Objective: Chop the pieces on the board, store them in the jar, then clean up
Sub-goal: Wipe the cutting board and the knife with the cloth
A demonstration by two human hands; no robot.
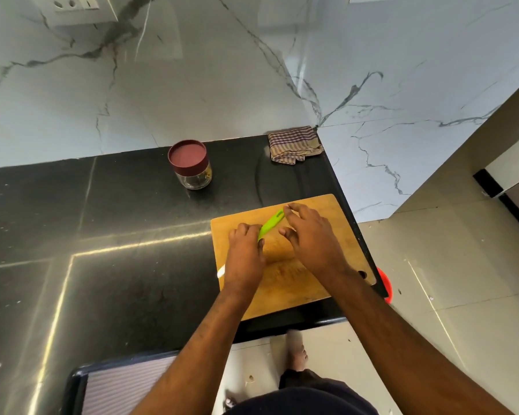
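Both forearms reach up from the lower edge of the view toward the cutting board, the landmark for everything else. On the board's near-left part, the left hand covers the blade end of a green-handled knife; its fingers are curled down over that end, though whether they grip it or only press on it cannot be told. A white tip pokes out past the board's left edge, under the left wrist. The knife's long axis runs diagonally, from that tip at the near-left up to the handle end toward the board's far side.

At that far end sits the right hand, fingers loosely spread, fingertips just at the handle's end, thumb apart below; it hovers rather than grips. So the handle lies just left of the right fingers, and the right hand looks nearer for taking it.

Any pieces to be chopped cannot be seen; the hands hide the board's middle. Beyond the board's far-left corner stands the jar, lid on. A checked cloth lies beyond the board's far edge, at the counter corner.
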